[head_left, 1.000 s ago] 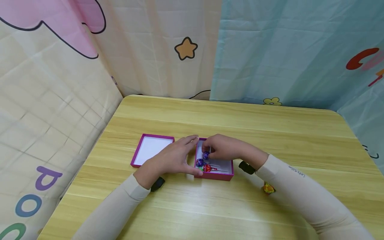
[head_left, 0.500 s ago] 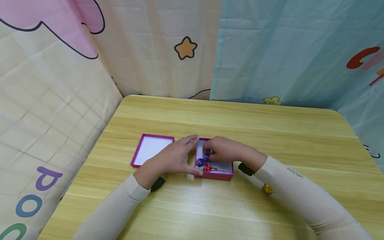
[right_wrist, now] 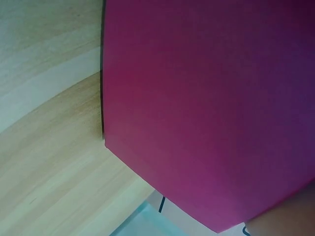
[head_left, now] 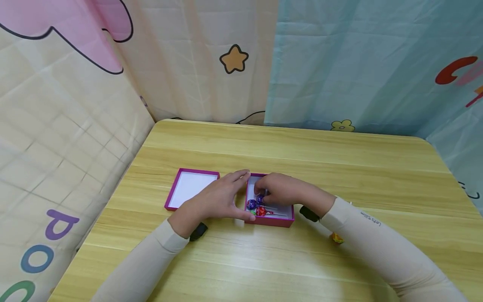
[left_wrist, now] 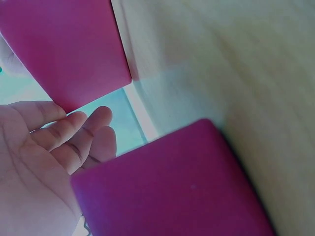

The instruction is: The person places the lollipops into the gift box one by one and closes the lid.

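Note:
A magenta box [head_left: 269, 223] with a white inside holds several lollipops. My left hand [head_left: 220, 197] lies along the box's left side, thumb by the near corner and fingers by the far one; the left wrist view shows its fingertips at a corner of the box [left_wrist: 74, 54]. Reaching down into the box, my right hand [head_left: 281, 188] pinches a purple-wrapped lollipop [head_left: 260, 199]. Beside that one lie a second purple lollipop [head_left: 251, 204] and a red lollipop [head_left: 260, 211], with a bit of green wrapper by the left thumb. The box wall [right_wrist: 197, 113] hides the right fingers in the right wrist view.
The box's lid [head_left: 192, 186] lies inside-up on the wooden table [head_left: 241, 260], left of the box and close to the left hand. A yellow-orange lollipop [head_left: 337, 238] rests to the right, partly under the right sleeve. Printed curtains [head_left: 203, 75] hang behind the table.
The right hand has shifted slightly toward the near side inside the box, and the purple lollipop it pinches has moved closer to the other purple one. The left hand has stayed put.

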`<state>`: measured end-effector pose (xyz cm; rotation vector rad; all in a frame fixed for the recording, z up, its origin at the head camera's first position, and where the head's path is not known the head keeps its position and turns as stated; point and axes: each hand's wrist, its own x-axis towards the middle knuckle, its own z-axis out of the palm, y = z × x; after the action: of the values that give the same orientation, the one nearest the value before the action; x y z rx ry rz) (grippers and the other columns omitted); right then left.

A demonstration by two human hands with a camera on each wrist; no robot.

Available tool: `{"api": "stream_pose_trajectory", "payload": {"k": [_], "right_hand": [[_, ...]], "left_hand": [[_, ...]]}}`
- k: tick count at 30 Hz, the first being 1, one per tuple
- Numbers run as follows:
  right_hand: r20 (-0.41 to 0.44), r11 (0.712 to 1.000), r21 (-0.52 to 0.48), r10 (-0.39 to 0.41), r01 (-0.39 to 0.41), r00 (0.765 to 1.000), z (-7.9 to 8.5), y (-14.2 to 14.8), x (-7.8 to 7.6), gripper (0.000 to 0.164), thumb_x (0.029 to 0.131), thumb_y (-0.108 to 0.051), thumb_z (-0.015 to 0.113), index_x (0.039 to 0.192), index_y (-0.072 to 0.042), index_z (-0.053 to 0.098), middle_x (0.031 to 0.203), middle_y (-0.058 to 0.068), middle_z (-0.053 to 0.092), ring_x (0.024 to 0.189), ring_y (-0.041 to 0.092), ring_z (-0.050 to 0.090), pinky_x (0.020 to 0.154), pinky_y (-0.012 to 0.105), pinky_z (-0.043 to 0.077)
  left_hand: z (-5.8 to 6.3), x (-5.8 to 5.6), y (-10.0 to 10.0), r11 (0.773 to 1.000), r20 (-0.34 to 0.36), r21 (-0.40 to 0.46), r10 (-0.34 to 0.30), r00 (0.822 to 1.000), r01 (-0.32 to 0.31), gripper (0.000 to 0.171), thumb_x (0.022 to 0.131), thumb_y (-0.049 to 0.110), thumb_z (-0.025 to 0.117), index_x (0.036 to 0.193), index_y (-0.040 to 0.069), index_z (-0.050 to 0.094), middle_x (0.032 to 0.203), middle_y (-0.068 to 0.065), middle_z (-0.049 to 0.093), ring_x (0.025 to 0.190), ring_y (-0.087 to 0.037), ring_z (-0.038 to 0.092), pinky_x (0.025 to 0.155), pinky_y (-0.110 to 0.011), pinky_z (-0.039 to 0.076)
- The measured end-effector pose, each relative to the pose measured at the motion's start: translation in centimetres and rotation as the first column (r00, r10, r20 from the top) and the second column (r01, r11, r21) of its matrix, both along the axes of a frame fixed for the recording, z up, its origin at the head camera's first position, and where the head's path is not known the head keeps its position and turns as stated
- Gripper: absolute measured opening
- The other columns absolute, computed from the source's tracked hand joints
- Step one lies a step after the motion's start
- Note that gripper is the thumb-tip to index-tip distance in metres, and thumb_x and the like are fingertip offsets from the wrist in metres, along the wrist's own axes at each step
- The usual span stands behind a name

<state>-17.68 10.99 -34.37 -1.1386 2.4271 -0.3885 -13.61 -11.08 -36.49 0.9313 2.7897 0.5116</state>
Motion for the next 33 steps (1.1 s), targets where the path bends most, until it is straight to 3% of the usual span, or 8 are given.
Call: {"api": "stream_pose_trajectory", "payload": {"k": [17, 24, 33], "right_hand": [[-0.005, 1.000, -0.011, -0.006, 0.006, 1.000, 0.7, 0.2, 0.3, 0.018, 0.093, -0.011, 0.069, 0.111, -0.008, 0.071, 0.099, -0.001, 0.068, 0.087, 0.015, 0.059, 0.088, 0.036, 0.051], [-0.013, 0.999, -0.028, -0.041, 0.041, 0.999, 1.7, 0.7, 0.4, 0.020, 0.094, -0.012, 0.067, 0.114, -0.008, 0.071, 0.103, 0.001, 0.069, 0.089, 0.016, 0.061, 0.087, 0.036, 0.052], [-0.009, 0.992, -0.094, -0.086, 0.085, 0.996, 3.3, 2.2, 0.9, 0.022, 0.094, -0.012, 0.069, 0.116, -0.008, 0.070, 0.110, 0.004, 0.069, 0.089, 0.015, 0.061, 0.084, 0.035, 0.054]], "left_hand": [[0.0, 0.0, 0.0, 1.000, 0.003, -0.013, 0.005, 1.000, -0.005, 0.122, 0.068, 0.086, 0.062, 0.158, 0.011, 0.027, 0.163, -0.002, 0.025, 0.146, -0.020, 0.028, 0.113, -0.043, 0.032], [0.1, 0.0, 0.1, 1.000, 0.005, -0.020, 0.010, 1.000, -0.010, 0.125, 0.067, 0.090, 0.057, 0.158, 0.011, 0.026, 0.163, -0.003, 0.024, 0.146, -0.021, 0.027, 0.114, -0.043, 0.031], [0.1, 0.0, 0.2, 1.000, 0.011, -0.015, 0.022, 1.000, -0.022, 0.124, 0.066, 0.088, 0.061, 0.158, 0.012, 0.027, 0.163, -0.002, 0.025, 0.146, -0.022, 0.028, 0.113, -0.045, 0.032]]}}
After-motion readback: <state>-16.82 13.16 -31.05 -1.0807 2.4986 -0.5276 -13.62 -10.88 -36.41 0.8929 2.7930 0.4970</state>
